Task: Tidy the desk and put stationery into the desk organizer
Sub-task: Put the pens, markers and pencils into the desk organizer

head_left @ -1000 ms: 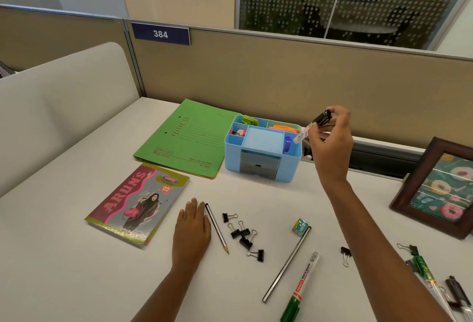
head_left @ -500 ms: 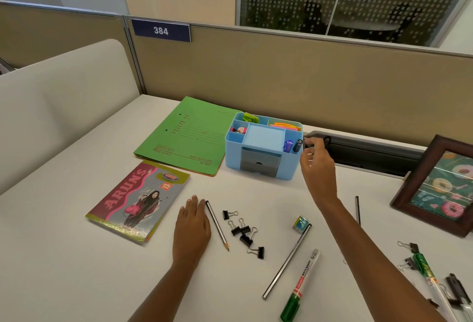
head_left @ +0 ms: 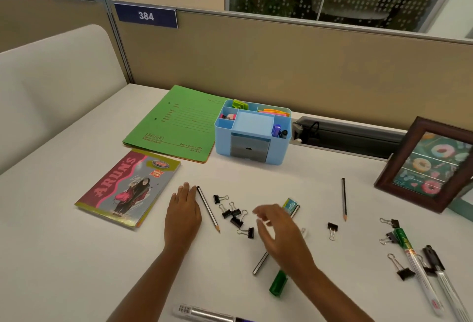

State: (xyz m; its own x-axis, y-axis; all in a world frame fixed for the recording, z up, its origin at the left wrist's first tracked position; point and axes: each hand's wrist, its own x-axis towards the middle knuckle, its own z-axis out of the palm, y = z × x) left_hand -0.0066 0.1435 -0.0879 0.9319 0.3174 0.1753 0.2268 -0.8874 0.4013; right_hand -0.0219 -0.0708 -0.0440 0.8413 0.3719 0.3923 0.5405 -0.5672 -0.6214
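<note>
I see the fingers (head_left: 259,213) of the right hand (head_left: 277,229) spread apart and slightly curled, blurred, holding nothing, above the desk (head_left: 64,257) near the cluster of binder clips (head_left: 234,215) and over a long dark pencil (head_left: 261,261). Its forearm goes down to the lower right, over a green marker (head_left: 278,283). The left hand (head_left: 183,213) lies flat, palm down, fingers together, just beside another pencil (head_left: 207,209). The blue desk organizer (head_left: 252,133) stands farther back, partly on a green folder (head_left: 176,123), with a pen (head_left: 283,133) in its right front compartment.
</note>
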